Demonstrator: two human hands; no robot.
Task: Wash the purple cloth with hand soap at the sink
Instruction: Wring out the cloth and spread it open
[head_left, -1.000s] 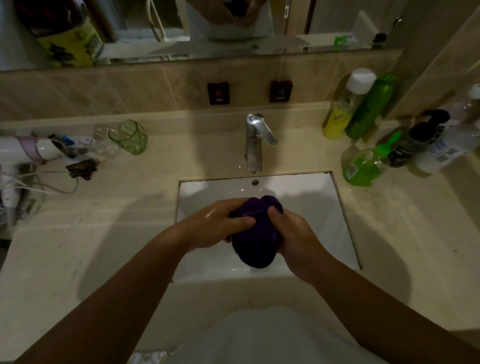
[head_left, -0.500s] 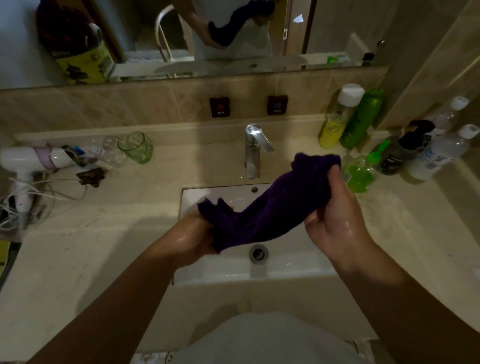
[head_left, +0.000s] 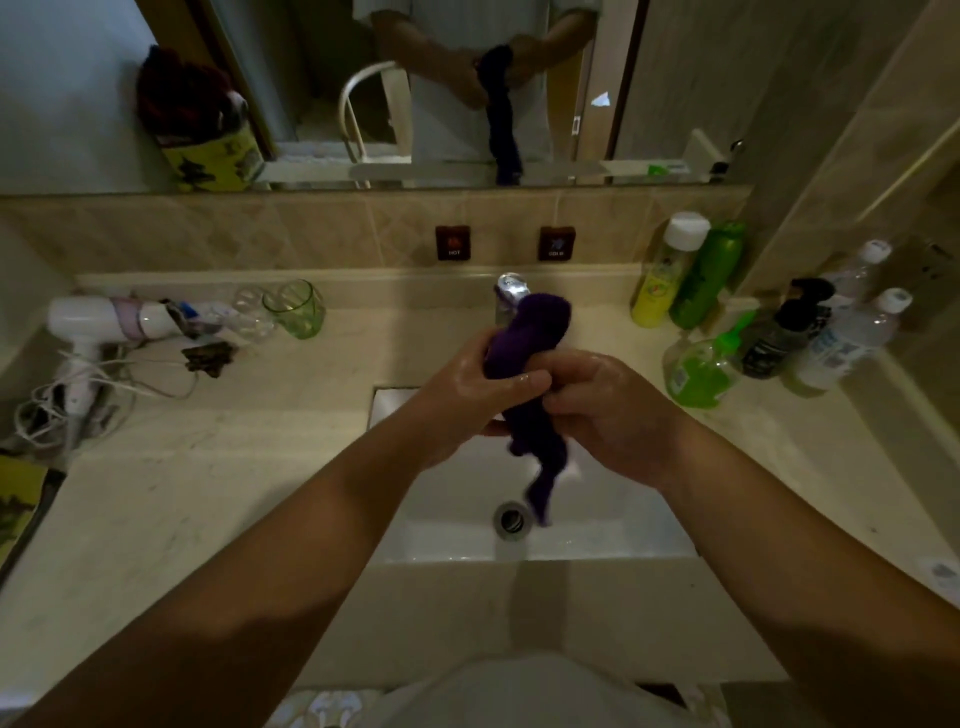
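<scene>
The dark purple terry cloth (head_left: 524, 358), twisted into one thick rope, stands nearly upright between the two hands, its long axis running from a bunched top in front of the chrome tap (head_left: 508, 296) down to a thin tail that dangles just above the round metal drain (head_left: 512, 518). It hangs over the white rectangular sink (head_left: 613, 525), touching nothing but the hands. The left hand (head_left: 470, 392) grips the rope's upper middle, fingers curled across its front; the right hand (head_left: 605, 410) clenches it just below and beside, knuckles toward the left fingertips. Both hands sit level and equally near, so a wringing twist about that upright axis looks like the step in hand.

Counted: one cloth, one sink, one tap, one drain. On the pale stone table to the right stands one green pump bottle of liquid soap (head_left: 701, 366) among five other bottles; to the left lie one white hair dryer (head_left: 98, 322) and one green glass tumbler (head_left: 296, 307).
</scene>
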